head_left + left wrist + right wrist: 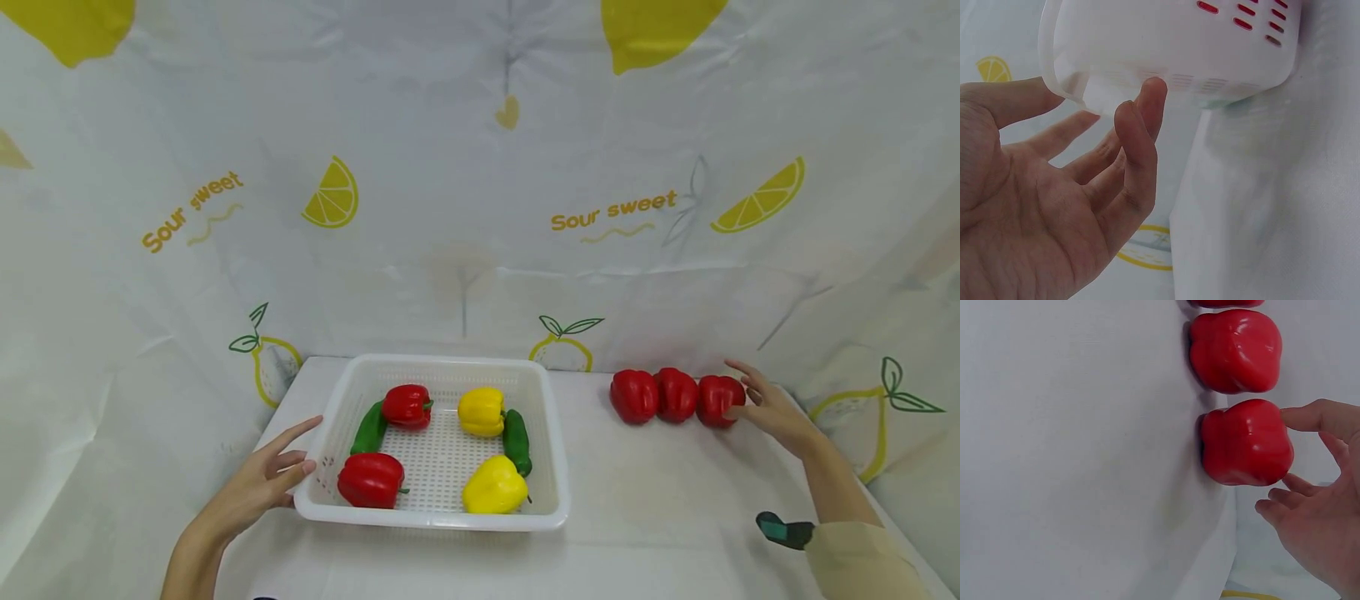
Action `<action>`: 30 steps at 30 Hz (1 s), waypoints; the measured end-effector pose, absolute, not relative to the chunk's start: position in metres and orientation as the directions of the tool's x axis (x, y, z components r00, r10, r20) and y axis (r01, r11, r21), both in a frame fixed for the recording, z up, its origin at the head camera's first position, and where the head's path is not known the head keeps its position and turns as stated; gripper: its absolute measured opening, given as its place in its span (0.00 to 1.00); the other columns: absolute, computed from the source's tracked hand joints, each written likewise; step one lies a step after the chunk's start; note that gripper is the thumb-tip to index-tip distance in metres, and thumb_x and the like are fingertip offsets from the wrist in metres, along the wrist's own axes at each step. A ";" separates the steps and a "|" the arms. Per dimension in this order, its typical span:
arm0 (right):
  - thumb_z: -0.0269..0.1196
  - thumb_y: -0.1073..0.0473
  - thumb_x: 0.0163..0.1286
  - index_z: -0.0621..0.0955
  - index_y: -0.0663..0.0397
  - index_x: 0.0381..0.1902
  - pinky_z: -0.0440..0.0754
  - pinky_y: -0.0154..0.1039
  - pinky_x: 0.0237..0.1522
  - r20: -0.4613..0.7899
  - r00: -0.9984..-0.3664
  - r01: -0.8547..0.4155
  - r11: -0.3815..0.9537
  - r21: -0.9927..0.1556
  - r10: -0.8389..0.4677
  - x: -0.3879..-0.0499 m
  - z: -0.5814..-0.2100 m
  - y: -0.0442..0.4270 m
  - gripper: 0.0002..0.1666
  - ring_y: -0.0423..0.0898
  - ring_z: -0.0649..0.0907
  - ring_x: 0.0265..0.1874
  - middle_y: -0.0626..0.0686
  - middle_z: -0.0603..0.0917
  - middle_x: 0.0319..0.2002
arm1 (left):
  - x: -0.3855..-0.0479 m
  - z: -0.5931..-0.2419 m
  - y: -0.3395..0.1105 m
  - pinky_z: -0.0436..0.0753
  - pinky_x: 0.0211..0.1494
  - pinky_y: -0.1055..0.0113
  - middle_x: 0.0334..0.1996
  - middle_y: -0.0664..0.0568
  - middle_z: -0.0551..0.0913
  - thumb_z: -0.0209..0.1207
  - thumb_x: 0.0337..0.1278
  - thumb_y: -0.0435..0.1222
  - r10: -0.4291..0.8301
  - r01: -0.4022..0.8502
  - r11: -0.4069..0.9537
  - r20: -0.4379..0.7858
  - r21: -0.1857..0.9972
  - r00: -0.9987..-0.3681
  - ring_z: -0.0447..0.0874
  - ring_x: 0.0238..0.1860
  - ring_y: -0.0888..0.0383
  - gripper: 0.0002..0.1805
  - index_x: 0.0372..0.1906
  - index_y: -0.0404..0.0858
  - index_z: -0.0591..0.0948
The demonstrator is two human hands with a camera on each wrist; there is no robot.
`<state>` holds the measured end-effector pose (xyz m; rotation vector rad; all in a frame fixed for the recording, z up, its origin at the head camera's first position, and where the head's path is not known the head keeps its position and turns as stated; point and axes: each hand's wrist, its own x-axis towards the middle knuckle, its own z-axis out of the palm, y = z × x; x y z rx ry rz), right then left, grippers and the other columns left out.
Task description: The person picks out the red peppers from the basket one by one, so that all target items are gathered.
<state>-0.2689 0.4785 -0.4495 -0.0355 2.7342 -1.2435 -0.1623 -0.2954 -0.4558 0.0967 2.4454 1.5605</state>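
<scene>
A white plastic basket (427,518) holds two red bell peppers (371,480), two yellow bell peppers (495,485) and two green peppers (517,442). At its left side is my left hand (253,487), fingers loosely bent; in the left wrist view the fingertips lie at the basket wall (1141,44), and whether they touch it I cannot tell. Three red bell peppers stand in a row at the back right. My right hand (780,418) is spread beside the rightmost red bell pepper (1247,444), its thumb against or very near the skin and its other fingers not wrapped around it.
White cloth covers the table (645,500). A lemon-print sheet (450,208) hangs behind and at both sides. A dark and green object (783,531) lies by the right sleeve (862,558).
</scene>
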 end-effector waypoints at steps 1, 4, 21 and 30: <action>0.61 0.62 0.77 0.39 0.53 0.90 0.61 0.89 0.68 -0.105 -0.992 0.030 0.656 -0.754 -0.075 -0.269 -0.447 0.477 0.57 0.91 0.42 0.78 0.84 0.36 0.82 | -0.162 -0.456 -0.296 0.95 0.47 0.57 0.78 0.25 0.69 0.61 0.77 0.45 0.186 -0.071 0.423 -0.163 0.903 -0.969 0.85 0.66 0.41 0.42 0.88 0.47 0.58; 0.61 0.65 0.76 0.40 0.56 0.89 0.61 0.89 0.67 -0.053 -0.996 -0.002 0.648 -0.762 -0.066 -0.269 -0.440 0.470 0.57 0.89 0.41 0.79 0.82 0.35 0.83 | -0.163 -0.456 -0.296 0.95 0.47 0.58 0.76 0.25 0.71 0.61 0.77 0.44 0.195 -0.067 0.408 -0.159 0.911 -0.968 0.86 0.63 0.44 0.42 0.88 0.45 0.58; 0.69 0.62 0.75 0.53 0.53 0.87 0.77 0.18 0.60 0.149 -0.950 -0.292 0.620 -0.728 -0.273 -0.272 -0.392 0.384 0.53 0.79 0.64 0.77 0.73 0.59 0.83 | -0.163 -0.456 -0.297 0.95 0.47 0.58 0.75 0.27 0.73 0.61 0.78 0.44 0.201 -0.077 0.396 -0.168 0.915 -0.965 0.87 0.60 0.49 0.41 0.88 0.47 0.58; 0.72 0.64 0.71 0.59 0.50 0.86 0.75 0.17 0.62 0.208 -0.899 -0.390 0.489 -0.780 -0.384 -0.273 -0.379 0.320 0.52 0.73 0.64 0.81 0.67 0.62 0.84 | -0.164 -0.456 -0.296 0.95 0.47 0.58 0.75 0.26 0.73 0.61 0.77 0.44 0.190 -0.085 0.392 -0.170 0.916 -0.967 0.87 0.62 0.46 0.41 0.88 0.47 0.59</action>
